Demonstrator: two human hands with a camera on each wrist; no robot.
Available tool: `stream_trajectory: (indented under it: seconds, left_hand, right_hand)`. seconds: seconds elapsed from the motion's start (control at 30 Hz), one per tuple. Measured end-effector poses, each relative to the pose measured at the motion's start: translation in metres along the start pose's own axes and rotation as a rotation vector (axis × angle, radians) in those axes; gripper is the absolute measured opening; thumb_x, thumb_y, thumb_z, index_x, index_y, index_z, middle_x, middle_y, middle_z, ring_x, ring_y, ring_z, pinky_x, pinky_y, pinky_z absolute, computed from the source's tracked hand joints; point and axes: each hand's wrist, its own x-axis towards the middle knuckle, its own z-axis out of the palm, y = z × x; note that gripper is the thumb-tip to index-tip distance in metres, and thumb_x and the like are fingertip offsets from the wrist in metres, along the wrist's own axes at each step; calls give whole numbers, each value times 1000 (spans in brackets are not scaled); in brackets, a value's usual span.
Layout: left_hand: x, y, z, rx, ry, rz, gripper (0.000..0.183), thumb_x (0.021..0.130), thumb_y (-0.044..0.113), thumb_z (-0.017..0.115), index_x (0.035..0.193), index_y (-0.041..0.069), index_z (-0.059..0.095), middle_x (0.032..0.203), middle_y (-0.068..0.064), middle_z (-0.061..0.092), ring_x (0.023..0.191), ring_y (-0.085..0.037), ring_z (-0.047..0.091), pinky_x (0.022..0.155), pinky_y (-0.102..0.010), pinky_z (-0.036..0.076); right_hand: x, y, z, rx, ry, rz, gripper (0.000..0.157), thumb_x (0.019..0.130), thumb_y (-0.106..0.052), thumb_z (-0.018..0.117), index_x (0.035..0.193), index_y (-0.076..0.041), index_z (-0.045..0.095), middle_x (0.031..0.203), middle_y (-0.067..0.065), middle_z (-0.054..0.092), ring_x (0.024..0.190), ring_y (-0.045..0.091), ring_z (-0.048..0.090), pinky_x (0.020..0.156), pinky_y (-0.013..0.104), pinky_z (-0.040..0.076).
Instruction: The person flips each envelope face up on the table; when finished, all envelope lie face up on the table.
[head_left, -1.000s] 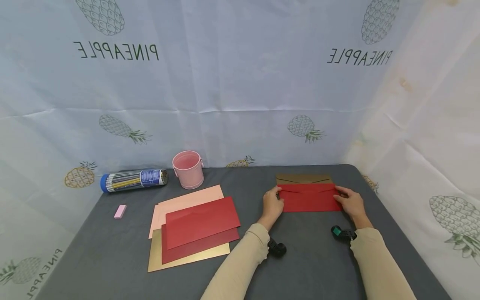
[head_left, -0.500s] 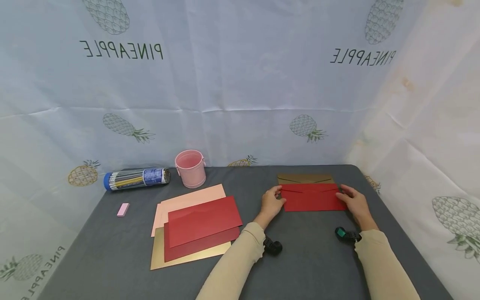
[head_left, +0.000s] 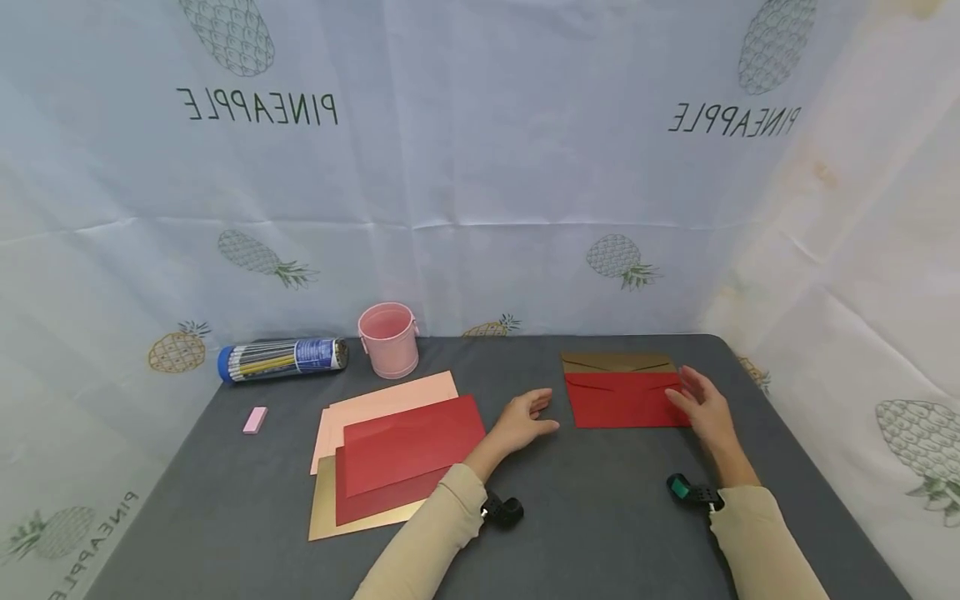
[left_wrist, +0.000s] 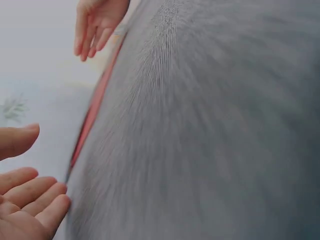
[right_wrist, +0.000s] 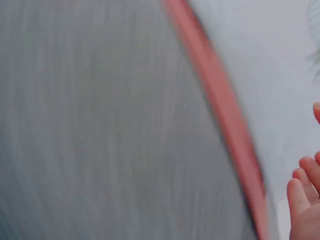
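A red envelope lies flat on the dark table toward the right, overlapping a gold envelope whose upper strip shows behind it. My left hand is off the red envelope's left side, fingers extended and nothing in them. At the red envelope's right end, my right hand hovers with relaxed fingers; whether a fingertip touches it I cannot tell. In the left wrist view the left fingers are spread from the thumb, empty. The right fingers look straight in the right wrist view, beside the blurred red envelope.
Left of the hands lies a fanned stack of red envelopes, pale pink envelopes and a gold one. Farther back are a pink bucket and a clear tube of pencils. A pink eraser lies at far left.
My left hand has let go of the red envelope's left edge and moved left. The right hand's fingers have loosened near the right edge. The view has shifted slightly.
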Motion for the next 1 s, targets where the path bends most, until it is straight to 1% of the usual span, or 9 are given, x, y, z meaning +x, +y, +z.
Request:
stream_trajectory:
  seconds: [0.13,0.23,0.3,0.43,0.57,0.7,0.83,0.93,1.0]
  left_hand:
    - [-24,3,-24,-48,-10,40,58,90,4,62,141,-6,36,143,-25,42,133,-35,41,109,-46,36]
    - [-47,8,-49,-88,5,56,56,90,1,60,140,-9,36,142,-29,41,133,-37,40,109,-49,34]
    - [-64,12,-67,-110,35,45,55,90,-1,60,139,-10,37,141,-30,41,133,-39,40,109,-51,33]
    - [-87,-2,-102,-137,145,46,56,89,1,61,139,-10,37,141,-28,42,133,-37,41,109,-45,35]
    - [-107,-15,-131,-121,252,28,58,89,6,64,139,-7,38,142,-26,43,132,-36,42,107,-40,36]
    - [-131,-19,-155,-35,346,-40,57,88,7,65,139,-5,40,141,-24,45,132,-35,43,106,-40,37]
    - [-152,-23,-176,74,440,-126,55,90,9,64,138,-4,41,141,-24,45,132,-36,43,105,-40,37]
    - [-164,-26,-190,90,491,-203,54,92,14,61,139,-1,41,143,-22,44,132,-34,43,104,-34,41]
    - [-169,-27,-197,77,502,-246,54,94,17,60,140,0,39,143,-21,43,132,-34,43,101,-28,44]
  right_hand:
    - [-9,-15,16,62,-19,-44,69,94,-24,60,147,3,24,147,29,32,132,44,33,89,-2,36]
    - [-16,-27,32,135,-69,-88,67,93,-18,61,146,3,25,146,29,32,132,37,37,88,0,38]
    - [-21,-36,44,190,-113,-126,66,93,-14,61,146,4,26,146,29,33,130,24,43,89,2,40]
    - [-28,-52,71,266,-219,-191,64,92,-10,61,145,5,28,145,29,34,127,15,45,89,6,44]
    - [-34,-63,101,314,-319,-239,62,90,-4,62,142,8,31,143,30,37,128,28,45,95,10,43]
    - [-40,-71,131,335,-419,-248,61,89,-2,62,141,10,32,142,32,38,129,42,40,101,22,43]
    - [-44,-78,157,344,-520,-208,63,89,-7,64,141,9,32,142,31,39,130,44,39,105,38,41]
    - [-46,-84,173,337,-579,-188,64,90,-10,64,142,9,31,142,31,39,130,44,40,106,42,40]
    - [-48,-86,181,329,-611,-178,65,90,-10,64,142,10,30,141,31,39,130,43,41,106,42,40]
